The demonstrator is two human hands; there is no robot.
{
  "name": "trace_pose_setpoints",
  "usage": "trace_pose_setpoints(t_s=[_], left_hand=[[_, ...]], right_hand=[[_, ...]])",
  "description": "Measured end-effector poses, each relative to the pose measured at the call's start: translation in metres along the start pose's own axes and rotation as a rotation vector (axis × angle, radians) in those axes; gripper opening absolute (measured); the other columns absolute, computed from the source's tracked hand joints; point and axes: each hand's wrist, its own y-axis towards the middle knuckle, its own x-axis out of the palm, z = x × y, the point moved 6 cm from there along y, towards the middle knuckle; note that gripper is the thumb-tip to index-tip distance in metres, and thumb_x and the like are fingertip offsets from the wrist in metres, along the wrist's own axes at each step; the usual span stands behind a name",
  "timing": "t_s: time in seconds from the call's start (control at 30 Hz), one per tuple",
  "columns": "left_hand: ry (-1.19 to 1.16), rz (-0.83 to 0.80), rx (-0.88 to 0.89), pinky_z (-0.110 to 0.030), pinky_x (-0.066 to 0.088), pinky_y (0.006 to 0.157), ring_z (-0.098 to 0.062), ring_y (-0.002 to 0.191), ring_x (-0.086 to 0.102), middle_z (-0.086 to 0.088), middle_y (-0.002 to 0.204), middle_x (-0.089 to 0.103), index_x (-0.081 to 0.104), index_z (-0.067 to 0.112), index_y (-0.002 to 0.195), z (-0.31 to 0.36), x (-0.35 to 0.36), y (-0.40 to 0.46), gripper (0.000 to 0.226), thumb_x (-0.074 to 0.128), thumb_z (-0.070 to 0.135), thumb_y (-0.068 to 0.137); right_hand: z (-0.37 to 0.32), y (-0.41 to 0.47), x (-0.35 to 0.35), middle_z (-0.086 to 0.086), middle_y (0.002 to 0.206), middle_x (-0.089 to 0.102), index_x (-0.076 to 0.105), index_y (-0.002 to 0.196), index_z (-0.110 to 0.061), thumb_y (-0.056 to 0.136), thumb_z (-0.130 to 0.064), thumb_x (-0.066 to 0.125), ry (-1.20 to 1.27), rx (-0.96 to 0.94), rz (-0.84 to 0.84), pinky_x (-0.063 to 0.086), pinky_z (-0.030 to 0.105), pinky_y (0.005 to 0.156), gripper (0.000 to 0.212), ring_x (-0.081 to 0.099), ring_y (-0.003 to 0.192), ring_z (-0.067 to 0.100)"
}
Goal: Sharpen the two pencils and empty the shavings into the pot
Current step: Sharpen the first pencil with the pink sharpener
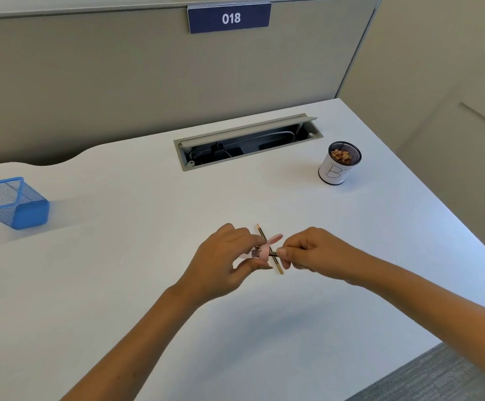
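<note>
Both hands meet low over the white desk [148,256], a little toward six o'clock of its middle. Left hand [227,261] pinches a small pink sharpener [264,251], fingers closed round its body; a pink flap or lid [276,238] sticks up at its one o'clock side, and whether it is open I cannot tell. Right hand [313,253] is clamped, thumb and forefinger together, on the butt of a short pencil [273,254] fed into the sharpener; most of that pencil is hidden by the fingers. A second pencil [261,233], black and yellow striped, lies on the desk beneath the hands, its dark point toward eleven o'clock and its far end toward five; neither hand seems to touch it, though the overlap makes that uncertain. The pot [340,163], a black mesh cup wrapped in white paper, stands well apart at two o'clock and already holds brown shavings [342,156]. A blue mesh holder [12,202] sits far off at nine o'clock; a cable tray [248,140] lies open at twelve. Judgement: pencils are light, stiff, thin, and the lead brittle, so hold near the butt and twist gently. The sharpener is light, smooth plastic, likely to slip; grip its flat sides and keep it level, or loose shavings may spill.
</note>
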Motion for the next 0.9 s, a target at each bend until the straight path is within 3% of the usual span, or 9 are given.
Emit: trace_pose_setpoints(t_s=[0.07,0.17,0.33,0.43,0.57,0.77,0.9], left_hand=[[0.008,0.007,0.015,-0.024,0.04,0.066,-0.013,0.074,0.046,0.014,0.084,0.064,0.065,0.026,0.101,-0.005,-0.001,0.0,0.022,0.062,0.045,0.088],[-0.088,0.019,-0.093,-0.028,0.043,0.07,-0.014,0.079,0.051,0.014,0.086,0.064,0.064,0.027,0.098,-0.02,-0.009,-0.005,0.025,0.059,0.049,0.086],[-0.203,0.057,-0.2,-0.014,0.034,0.067,-0.007,0.077,0.049,0.019,0.082,0.058,0.064,0.031,0.094,-0.028,-0.016,-0.013,0.02,0.059,0.048,0.085],[-0.285,0.053,-0.226,-0.013,0.035,0.063,-0.009,0.071,0.048,0.02,0.081,0.058,0.066,0.029,0.093,-0.022,-0.014,-0.012,0.022,0.06,0.049,0.085],[-0.42,0.022,-0.31,-0.012,0.034,0.061,-0.007,0.066,0.047,0.015,0.076,0.062,0.07,0.024,0.091,-0.02,-0.011,-0.011,0.017,0.065,0.04,0.089],[-0.502,-0.043,-0.395,-0.023,0.041,0.064,-0.028,0.072,0.058,-0.004,0.077,0.065,0.072,0.023,0.092,-0.021,-0.009,-0.011,0.02,0.063,0.04,0.09],[-0.527,-0.11,-0.431,-0.017,0.037,0.058,-0.008,0.06,0.054,0.011,0.062,0.061,0.073,0.023,0.089,-0.015,-0.008,-0.011,0.024,0.061,0.044,0.089]], right_hand=[[0.007,-0.002,0.005,-0.011,0.041,0.041,0.062,0.069,-0.012,0.097,-0.031,0.049,0.2,0.11,-0.12,0.024,0.015,0.041,0.037,0.03,0.039,0.005],[0.01,-0.007,-0.005,-0.005,0.044,0.039,0.06,0.068,-0.012,0.098,-0.032,0.046,0.213,0.133,-0.147,0.021,0.016,0.041,0.039,0.027,0.042,0.01],[0.004,-0.015,-0.015,-0.004,0.047,0.041,0.065,0.071,-0.012,0.097,-0.032,0.049,0.155,0.057,-0.108,0.028,0.017,0.048,0.036,0.031,0.046,0.011],[0.001,-0.014,-0.018,-0.006,0.049,0.049,0.068,0.074,-0.016,0.094,-0.033,0.054,0.064,0.0,-0.035,0.033,0.023,0.057,0.03,0.039,0.048,0.007],[-0.006,-0.013,-0.024,-0.007,0.059,0.059,0.071,0.08,-0.023,0.088,-0.031,0.064,-0.047,-0.122,0.137,0.037,0.014,0.052,0.014,0.047,0.053,0.003],[-0.016,-0.014,-0.024,-0.007,0.074,0.062,0.072,0.088,-0.023,0.085,-0.026,0.068,-0.262,-0.351,0.268,0.042,0.018,0.061,0.006,0.055,0.071,0.012],[-0.025,-0.02,-0.018,-0.01,0.071,0.057,0.07,0.091,-0.025,0.087,-0.036,0.058,-0.475,-0.503,0.315,0.045,0.028,0.055,0.017,0.048,0.062,0.008]])
